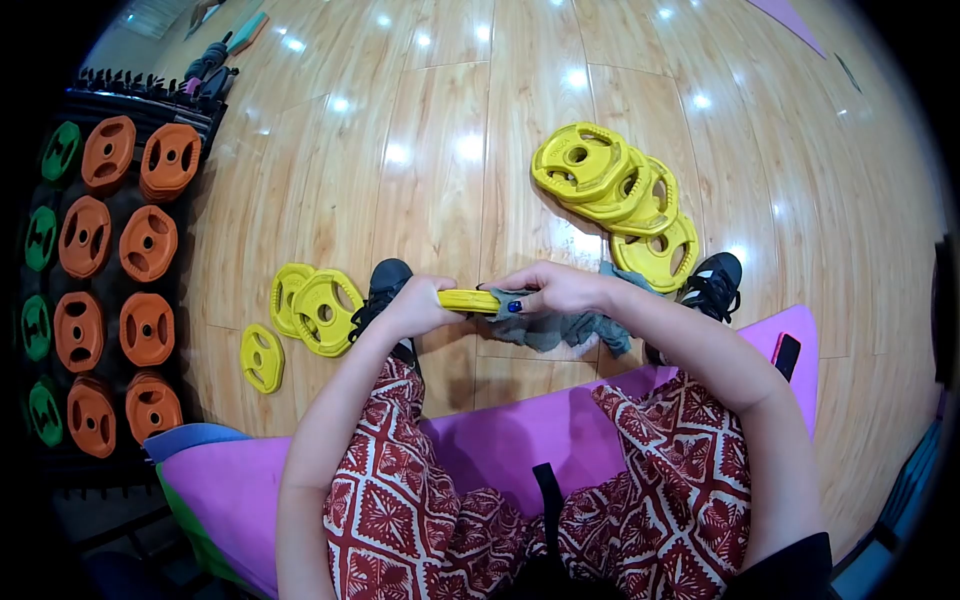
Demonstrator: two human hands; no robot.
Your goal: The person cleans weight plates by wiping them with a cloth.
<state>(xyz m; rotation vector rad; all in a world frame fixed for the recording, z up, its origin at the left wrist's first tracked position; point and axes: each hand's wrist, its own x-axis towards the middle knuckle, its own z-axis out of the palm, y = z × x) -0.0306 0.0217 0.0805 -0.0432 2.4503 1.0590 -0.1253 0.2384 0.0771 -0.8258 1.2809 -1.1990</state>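
Note:
Between my knees a yellow weight plate (467, 300) is held up edge-on. My left hand (418, 306) grips its left side, fingers closed. At the plate's right end, my right hand (548, 291), with dark blue nails, is closed on a grey cloth (545, 331) pressed against the rim. The cloth hangs down to the right, and part of it is hidden behind my forearm. Several yellow weight plates (580, 162) lie overlapping on the floor at front right. To the left of my left shoe are more yellow plates (326, 312), two overlapping and a smaller one apart.
A black rack (108, 390) at the left holds orange plates (148, 243) and green plates (40, 238). Under my legs is a purple mat (500, 440); a phone (787, 355) lies on its right end. My black shoes (712, 287) stand on the wooden floor (430, 150).

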